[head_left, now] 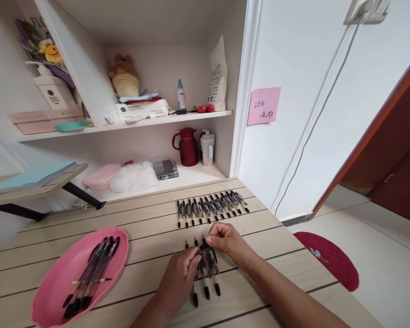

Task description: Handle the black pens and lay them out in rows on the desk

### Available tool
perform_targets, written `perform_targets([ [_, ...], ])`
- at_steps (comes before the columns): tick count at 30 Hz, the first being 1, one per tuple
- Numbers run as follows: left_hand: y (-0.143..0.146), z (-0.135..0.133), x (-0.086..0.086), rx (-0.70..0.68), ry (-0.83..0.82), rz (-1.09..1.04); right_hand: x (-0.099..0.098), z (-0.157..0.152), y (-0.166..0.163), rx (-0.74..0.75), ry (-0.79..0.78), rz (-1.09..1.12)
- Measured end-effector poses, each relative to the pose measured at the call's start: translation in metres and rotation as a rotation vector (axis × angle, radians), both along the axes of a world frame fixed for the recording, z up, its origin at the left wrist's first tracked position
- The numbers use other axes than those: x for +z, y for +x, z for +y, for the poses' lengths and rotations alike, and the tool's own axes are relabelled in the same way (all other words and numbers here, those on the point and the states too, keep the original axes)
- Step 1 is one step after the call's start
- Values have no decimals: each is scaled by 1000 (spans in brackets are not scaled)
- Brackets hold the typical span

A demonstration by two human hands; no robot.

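Pale wood-slat desk [150,218]: my left hand [179,273] and right hand [225,243] pinch together on one black pen [203,246] above a short row of pens [207,269]. A longer pen row [210,207] lies behind, a pink tray [54,278] sits left, with bare boards between. A pink sticky note [263,105] reads "250".
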State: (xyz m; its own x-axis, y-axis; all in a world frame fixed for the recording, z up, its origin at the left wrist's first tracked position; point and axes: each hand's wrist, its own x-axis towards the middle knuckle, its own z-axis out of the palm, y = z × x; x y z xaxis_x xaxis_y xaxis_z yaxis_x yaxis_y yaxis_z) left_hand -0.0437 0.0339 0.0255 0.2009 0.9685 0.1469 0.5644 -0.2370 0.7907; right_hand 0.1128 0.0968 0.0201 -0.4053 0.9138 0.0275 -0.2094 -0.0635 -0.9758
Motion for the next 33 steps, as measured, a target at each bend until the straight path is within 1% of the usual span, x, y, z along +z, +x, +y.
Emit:
perform_targets([
  [3, 0, 0, 1, 0, -7, -8, 0, 4, 4, 13, 72, -78],
  [5, -1, 1, -1, 31, -55, -38, -1, 8, 9, -24, 192, -214],
  [7, -2, 3, -4, 84, -108, -82, -3, 11, 15, -149, 331, -486],
  [9, -3, 4, -7, 123, -142, -123, -8, 12, 18, -267, 425, -833],
  [11, -4, 5, -8, 129, -150, -147, -15, 13, 19, -290, 473, -1104],
  [13, -4, 5, -8, 126, -152, -151, -21, 14, 19, -267, 489, -1214],
  [15, -4, 5, -7, 122, -161, -144, -23, 16, 19, -275, 460, -1160],
  [16, -4, 5, -7, 120, -167, -142, -22, 17, 20, -280, 426, -1064],
  [18, -3, 4, -7, 112, -178, -139, -17, 20, 20, -277, 317, -740],
  [21, -2, 3, -7, 99, -179, -130, -7, 20, 19, -268, 125, -153],
  [22, -1, 3, -7, 96, -179, -123, -5, 19, 17, -270, 77, -15],
  [23, -1, 3, -7, 93, -181, -115, -3, 18, 16, -271, 47, 76],
  [24, -2, 4, -7, 94, -181, -108, -3, 16, 14, -267, 29, 129],
  [26, -2, 4, -6, 94, -180, -100, -3, 14, 11, -248, 12, 161],
  [29, -2, 4, -6, 76, -180, -91, -5, 10, 7, -222, 14, 145],
  [33, -1, 4, -5, 36, -163, -78, -5, 5, 0, -137, 19, 86],
])
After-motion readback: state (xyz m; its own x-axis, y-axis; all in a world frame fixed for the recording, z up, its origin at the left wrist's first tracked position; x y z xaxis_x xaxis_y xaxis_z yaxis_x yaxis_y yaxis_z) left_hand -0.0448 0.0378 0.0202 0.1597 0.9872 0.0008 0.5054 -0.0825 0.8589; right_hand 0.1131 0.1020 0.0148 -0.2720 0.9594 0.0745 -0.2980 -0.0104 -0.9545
